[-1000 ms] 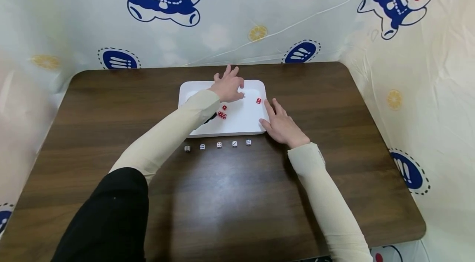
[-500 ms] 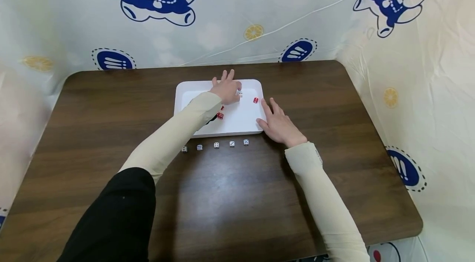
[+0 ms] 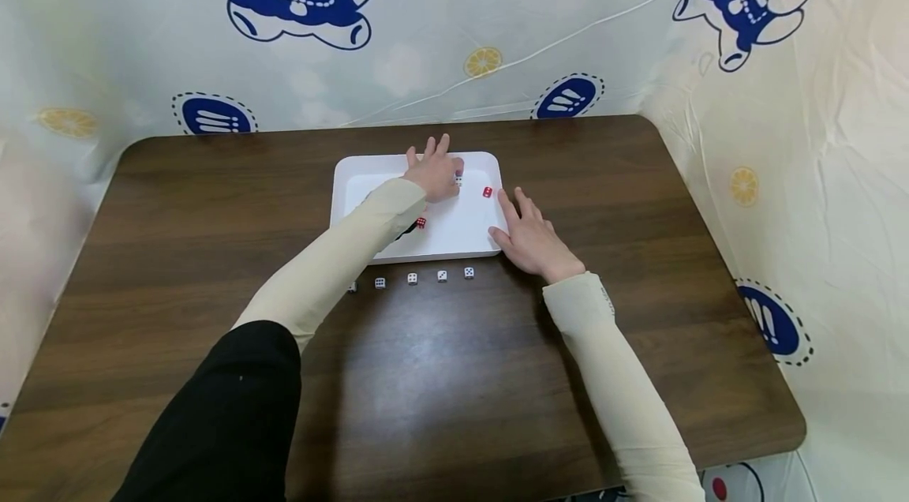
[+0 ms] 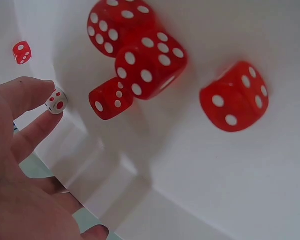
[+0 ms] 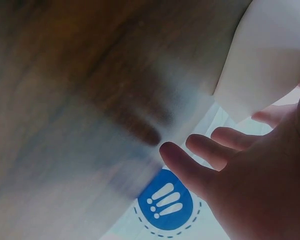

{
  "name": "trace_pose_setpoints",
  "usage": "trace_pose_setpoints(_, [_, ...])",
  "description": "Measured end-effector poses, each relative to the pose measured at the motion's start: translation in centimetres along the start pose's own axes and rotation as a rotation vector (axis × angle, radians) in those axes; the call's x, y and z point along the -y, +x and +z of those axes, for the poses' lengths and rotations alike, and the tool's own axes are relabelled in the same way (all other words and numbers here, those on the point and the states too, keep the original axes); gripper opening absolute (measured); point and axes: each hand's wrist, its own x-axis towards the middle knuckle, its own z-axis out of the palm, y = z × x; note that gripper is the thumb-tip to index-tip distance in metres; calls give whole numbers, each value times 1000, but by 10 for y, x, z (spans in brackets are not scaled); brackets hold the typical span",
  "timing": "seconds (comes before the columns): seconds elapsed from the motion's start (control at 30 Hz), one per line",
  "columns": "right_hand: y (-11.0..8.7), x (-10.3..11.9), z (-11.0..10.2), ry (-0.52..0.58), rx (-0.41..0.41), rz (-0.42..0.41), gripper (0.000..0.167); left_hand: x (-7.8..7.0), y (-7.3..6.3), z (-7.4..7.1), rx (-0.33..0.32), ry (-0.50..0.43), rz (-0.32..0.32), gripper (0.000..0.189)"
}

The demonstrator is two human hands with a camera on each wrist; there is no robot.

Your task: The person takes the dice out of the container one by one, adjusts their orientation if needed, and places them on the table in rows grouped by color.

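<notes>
In the left wrist view, a white die (image 4: 57,104) with red and dark pips is pinched between the thumb and index finger of my left hand (image 3: 435,174). The hand's other fingers stretch away over the far rim of the white tray (image 3: 465,237). Several red dice lie in the tray; one red die (image 4: 234,97) sits apart from a touching cluster (image 4: 150,65). At the tray's right side, my right hand (image 3: 537,245) rests against the rim with fingers extended, holding nothing. Another red die (image 3: 487,192) lies near its fingertips, inside the tray.
A row of several white dice (image 3: 413,279) stands on the brown wooden table (image 3: 426,391) just in front of the tray. My left sleeve partly covers the leftmost one. A printed plastic sheet (image 3: 426,20) hangs behind and beside the table.
The thumb and index finger of my left hand have come together on the white die. My right hand stays at the tray rim. The head view has shifted slightly.
</notes>
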Motion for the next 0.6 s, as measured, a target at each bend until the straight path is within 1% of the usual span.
trace_pose_setpoints(0.27, [-1,1,-1,-2,14,2,72,-1,2,4,-12,8,5,28])
trace_pose_setpoints(0.6, [-1,0,-1,0,12,7,72,-4,-2,3,-14,47,6,28])
